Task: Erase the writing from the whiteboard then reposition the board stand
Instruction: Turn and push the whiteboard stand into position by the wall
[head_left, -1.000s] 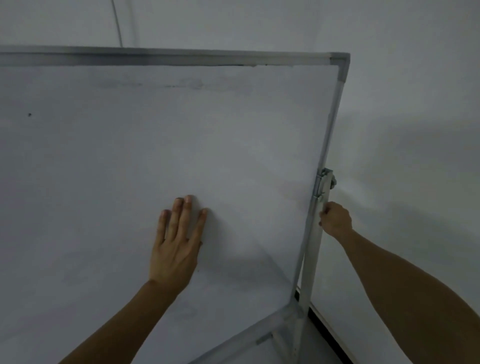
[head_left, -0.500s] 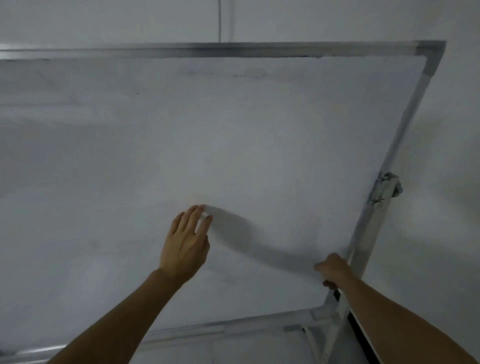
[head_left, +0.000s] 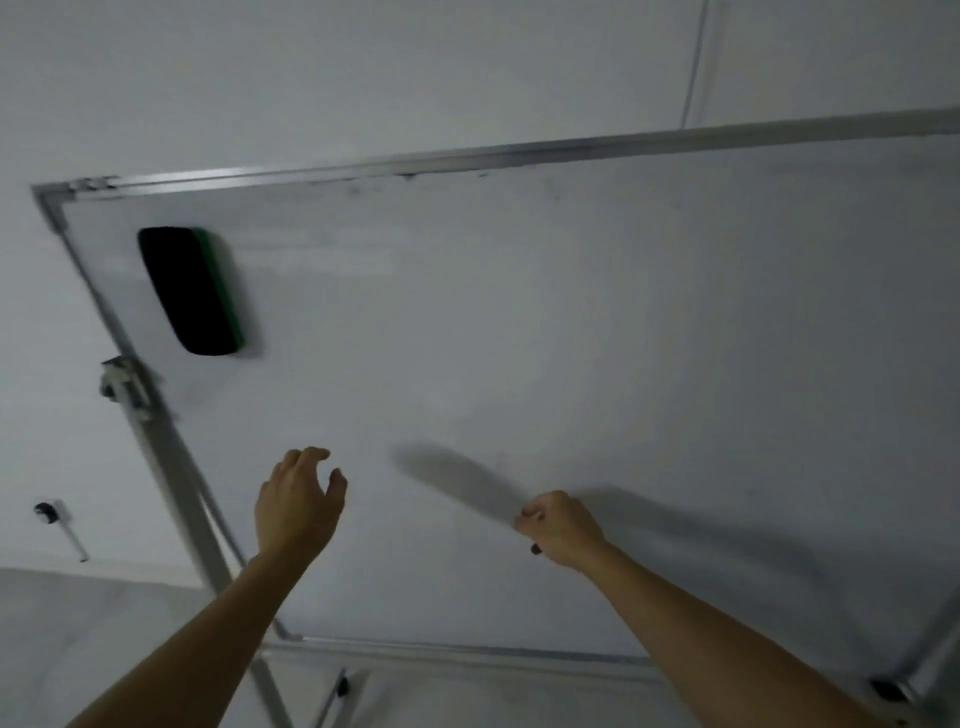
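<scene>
The whiteboard (head_left: 571, 338) fills most of the view, tilted, with only faint smudges near its top frame. A black eraser with a green edge (head_left: 192, 291) sticks to the board's upper left corner. My left hand (head_left: 298, 504) hovers in front of the lower board, fingers loosely curled, holding nothing. My right hand (head_left: 561, 527) is in a fist close to the board surface, and a small dark object (head_left: 535, 550) pokes out below it. The stand's left metal post (head_left: 171, 467) runs down from a clamp (head_left: 124, 387).
A caster wheel on a stand leg (head_left: 49, 512) shows at the far left by the wall. The board's lower frame bar (head_left: 467, 652) crosses below my arms. A thin cable (head_left: 693, 62) runs down the white wall above the board.
The view swung from the board's right edge to its left side. My right hand left the stand post and now floats before the board. My left hand lifted off the surface.
</scene>
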